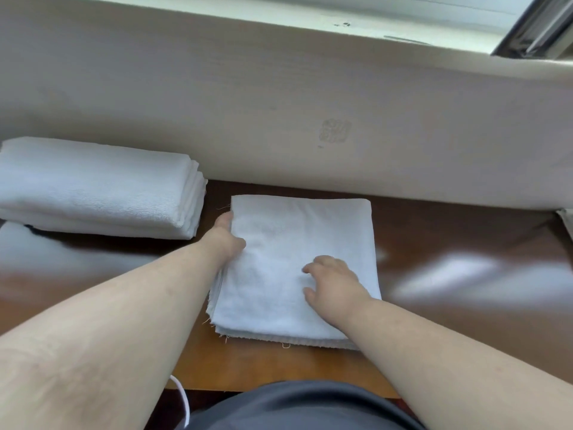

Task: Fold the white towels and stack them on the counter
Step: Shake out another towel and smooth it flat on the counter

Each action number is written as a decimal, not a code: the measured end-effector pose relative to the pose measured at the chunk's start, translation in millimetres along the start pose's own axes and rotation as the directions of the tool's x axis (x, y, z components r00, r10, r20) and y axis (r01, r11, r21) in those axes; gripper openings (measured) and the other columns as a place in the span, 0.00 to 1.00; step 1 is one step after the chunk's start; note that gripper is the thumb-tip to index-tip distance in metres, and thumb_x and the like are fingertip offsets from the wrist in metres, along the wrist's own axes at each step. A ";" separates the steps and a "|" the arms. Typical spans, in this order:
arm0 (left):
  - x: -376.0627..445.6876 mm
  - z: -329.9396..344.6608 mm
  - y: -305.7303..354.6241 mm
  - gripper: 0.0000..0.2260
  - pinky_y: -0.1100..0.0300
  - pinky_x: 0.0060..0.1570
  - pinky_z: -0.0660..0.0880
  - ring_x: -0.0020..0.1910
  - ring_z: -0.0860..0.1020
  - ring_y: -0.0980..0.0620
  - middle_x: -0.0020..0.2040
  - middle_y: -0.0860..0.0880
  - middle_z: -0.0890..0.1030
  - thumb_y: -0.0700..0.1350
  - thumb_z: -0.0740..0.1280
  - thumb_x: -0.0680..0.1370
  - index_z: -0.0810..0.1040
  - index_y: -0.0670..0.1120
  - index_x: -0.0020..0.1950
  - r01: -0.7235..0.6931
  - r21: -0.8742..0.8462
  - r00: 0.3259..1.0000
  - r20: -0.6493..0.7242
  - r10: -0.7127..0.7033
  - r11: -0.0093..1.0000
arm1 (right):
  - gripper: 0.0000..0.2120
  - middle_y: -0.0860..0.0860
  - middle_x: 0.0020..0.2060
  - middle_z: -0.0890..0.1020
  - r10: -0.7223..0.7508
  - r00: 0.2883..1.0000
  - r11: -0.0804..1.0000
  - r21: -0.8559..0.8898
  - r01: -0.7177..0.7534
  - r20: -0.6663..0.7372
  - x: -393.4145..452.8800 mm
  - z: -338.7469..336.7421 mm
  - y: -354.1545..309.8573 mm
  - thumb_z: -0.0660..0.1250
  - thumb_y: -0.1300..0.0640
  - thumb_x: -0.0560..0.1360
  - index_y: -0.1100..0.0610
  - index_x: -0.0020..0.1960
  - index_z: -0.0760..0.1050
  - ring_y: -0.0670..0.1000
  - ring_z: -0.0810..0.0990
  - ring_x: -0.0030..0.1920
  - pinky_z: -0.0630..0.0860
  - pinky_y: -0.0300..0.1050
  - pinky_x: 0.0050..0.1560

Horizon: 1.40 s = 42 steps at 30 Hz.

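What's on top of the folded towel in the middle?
Both hands: the right hand rests on the folded towel, while the left hand is at its left edge, its fingers hidden. Nothing else on it. The stack lies apart, to the left.

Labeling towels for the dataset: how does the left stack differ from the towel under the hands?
The stack is several folded towels piled thick against the wall; the towel lies low and flat at center. The stack is untouched; the left hand grips the towel's left edge and the right hand rests on it. Both white, on the counter.

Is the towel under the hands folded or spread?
Folded: the towel is a compact square with layered edges along its left and near sides.
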State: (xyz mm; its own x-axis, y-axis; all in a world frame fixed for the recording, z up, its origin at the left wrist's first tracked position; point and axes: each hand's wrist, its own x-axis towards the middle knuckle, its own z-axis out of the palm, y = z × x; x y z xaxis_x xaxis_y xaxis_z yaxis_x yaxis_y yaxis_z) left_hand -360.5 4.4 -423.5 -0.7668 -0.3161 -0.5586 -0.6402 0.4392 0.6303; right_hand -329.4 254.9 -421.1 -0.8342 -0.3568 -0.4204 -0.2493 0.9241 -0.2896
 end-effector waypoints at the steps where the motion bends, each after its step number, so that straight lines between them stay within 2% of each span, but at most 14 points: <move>1: 2.2 0.6 -0.7 0.31 0.60 0.51 0.72 0.53 0.75 0.47 0.69 0.44 0.71 0.40 0.64 0.78 0.59 0.55 0.78 -0.049 0.036 0.999 0.001 0.049 0.998 | 0.25 0.50 0.77 0.59 0.058 0.998 0.997 -0.052 -0.059 -0.006 -0.6 -1.4 14.8 0.61 0.47 0.78 0.46 0.75 0.65 0.54 0.56 0.76 0.60 0.51 0.74; 5: 12.2 9.5 -0.2 0.28 0.56 0.62 0.71 0.66 0.70 0.44 0.78 0.46 0.57 0.42 0.63 0.78 0.63 0.59 0.76 0.016 0.284 0.999 0.029 -0.025 0.959 | 0.34 0.48 0.80 0.41 0.232 0.957 0.971 -0.103 -0.217 0.173 -9.5 -0.5 60.2 0.59 0.45 0.80 0.44 0.81 0.47 0.53 0.38 0.80 0.55 0.56 0.77; 7: 2.9 15.8 10.3 0.29 0.51 0.65 0.68 0.69 0.64 0.41 0.77 0.45 0.54 0.43 0.64 0.76 0.62 0.61 0.75 0.111 0.550 0.994 -0.067 -0.089 0.828 | 0.36 0.47 0.80 0.38 0.224 0.948 0.974 -0.096 -0.207 0.228 -12.1 -1.3 68.2 0.59 0.45 0.80 0.45 0.81 0.43 0.52 0.36 0.79 0.53 0.55 0.77; 9: -14.5 25.9 24.4 0.22 0.53 0.57 0.71 0.58 0.69 0.46 0.65 0.45 0.66 0.44 0.66 0.75 0.69 0.57 0.67 -0.025 0.726 0.977 -0.128 0.171 0.688 | 0.36 0.48 0.80 0.37 0.231 0.940 0.973 -0.087 -0.216 0.251 -13.1 -5.4 68.6 0.59 0.46 0.81 0.46 0.81 0.42 0.53 0.37 0.79 0.51 0.54 0.78; 12: -53.3 62.3 40.1 0.08 0.55 0.48 0.77 0.43 0.76 0.54 0.51 0.52 0.76 0.52 0.62 0.78 0.73 0.59 0.56 -0.398 0.635 0.917 0.270 0.293 0.662 | 0.37 0.50 0.80 0.37 0.283 0.918 0.959 -0.103 -0.265 0.276 -16.5 -11.6 67.8 0.58 0.46 0.81 0.48 0.81 0.40 0.56 0.38 0.80 0.52 0.55 0.78; 15: -88.0 107.1 47.6 0.22 0.52 0.61 0.73 0.58 0.76 0.49 0.64 0.52 0.76 0.59 0.60 0.78 0.64 0.63 0.72 -0.506 0.600 0.797 0.600 0.069 0.620 | 0.37 0.53 0.80 0.37 0.366 0.874 0.930 -0.135 -0.341 0.320 -25.7 -13.7 67.6 0.57 0.46 0.82 0.51 0.81 0.38 0.60 0.41 0.80 0.54 0.55 0.77; 18: -96.1 131.7 56.8 0.30 0.48 0.68 0.67 0.70 0.68 0.44 0.76 0.48 0.63 0.62 0.57 0.79 0.49 0.62 0.79 -0.534 0.690 0.803 0.594 0.039 0.488 | 0.39 0.57 0.80 0.39 0.450 0.818 0.893 -0.165 -0.419 0.359 -37.2 -17.9 66.6 0.57 0.44 0.81 0.56 0.81 0.38 0.63 0.47 0.79 0.58 0.54 0.75; 21: -100.2 136.4 65.1 0.32 0.43 0.74 0.55 0.78 0.53 0.43 0.81 0.49 0.51 0.65 0.53 0.80 0.45 0.57 0.80 -0.555 0.777 0.814 0.581 0.002 0.295 | 0.37 0.61 0.78 0.55 0.450 0.810 0.891 -0.125 -0.437 0.377 -51.7 -21.2 62.3 0.58 0.39 0.78 0.57 0.79 0.53 0.63 0.64 0.72 0.68 0.54 0.67; 27: -94.3 127.1 53.4 0.34 0.34 0.72 0.41 0.78 0.40 0.41 0.80 0.48 0.38 0.58 0.56 0.80 0.40 0.53 0.80 -0.354 0.935 0.934 0.354 -0.053 0.005 | 0.44 0.50 0.77 0.64 0.113 0.881 0.878 0.369 -0.305 0.459 -79.4 -3.6 51.2 0.63 0.31 0.70 0.44 0.80 0.52 0.55 0.65 0.74 0.64 0.50 0.71; 30: -97.5 126.2 53.2 0.33 0.41 0.72 0.57 0.75 0.56 0.40 0.79 0.43 0.51 0.42 0.61 0.76 0.52 0.49 0.79 -0.315 0.947 0.946 0.308 0.098 0.060 | 0.32 0.46 0.73 0.70 0.023 0.970 0.858 0.494 -0.144 0.243 -83.6 -2.0 64.8 0.65 0.41 0.76 0.44 0.78 0.61 0.51 0.70 0.71 0.65 0.43 0.70; 32: -106.0 132.7 47.7 0.25 0.47 0.65 0.68 0.67 0.67 0.44 0.70 0.46 0.64 0.44 0.59 0.77 0.63 0.52 0.75 -0.476 0.861 0.863 0.418 0.283 0.179 | 0.29 0.49 0.75 0.67 -0.014 0.998 0.965 0.261 -0.001 0.057 -80.8 -5.5 86.0 0.63 0.45 0.79 0.47 0.78 0.61 0.51 0.67 0.73 0.63 0.45 0.72; 34: -117.6 138.6 30.9 0.23 0.49 0.65 0.67 0.69 0.64 0.46 0.71 0.50 0.64 0.51 0.58 0.80 0.60 0.58 0.76 -0.628 0.744 0.770 0.551 0.322 0.228 | 0.35 0.51 0.81 0.51 -0.053 0.993 0.996 -0.071 0.061 0.108 -81.5 -6.3 114.4 0.60 0.40 0.79 0.47 0.81 0.51 0.53 0.51 0.79 0.53 0.51 0.77; 37: -121.3 132.1 -1.3 0.29 0.48 0.67 0.66 0.73 0.56 0.46 0.76 0.50 0.54 0.53 0.62 0.79 0.52 0.60 0.77 -0.557 0.787 0.831 0.521 0.197 0.266 | 0.45 0.50 0.79 0.35 0.100 0.940 0.955 -0.296 0.000 0.325 -91.5 -1.5 152.9 0.59 0.34 0.77 0.48 0.80 0.35 0.55 0.37 0.79 0.46 0.57 0.78; 42: -119.6 110.0 -19.0 0.23 0.53 0.60 0.72 0.62 0.67 0.47 0.63 0.47 0.66 0.48 0.68 0.78 0.63 0.50 0.70 -0.465 0.855 0.878 0.413 0.242 0.228 | 0.46 0.51 0.80 0.39 0.139 0.953 0.932 -0.361 -0.034 0.271 -94.5 4.3 153.2 0.65 0.43 0.78 0.53 0.81 0.37 0.59 0.49 0.79 0.54 0.55 0.77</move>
State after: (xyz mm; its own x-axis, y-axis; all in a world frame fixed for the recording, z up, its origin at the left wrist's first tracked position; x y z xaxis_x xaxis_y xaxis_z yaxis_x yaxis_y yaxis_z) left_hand -251.6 126.3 -427.9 -0.8092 0.1759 -0.5606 0.2499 0.9666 -0.0574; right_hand -286.6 429.7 -429.5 -0.6962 -0.2480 -0.6736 -0.3815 0.9228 0.0546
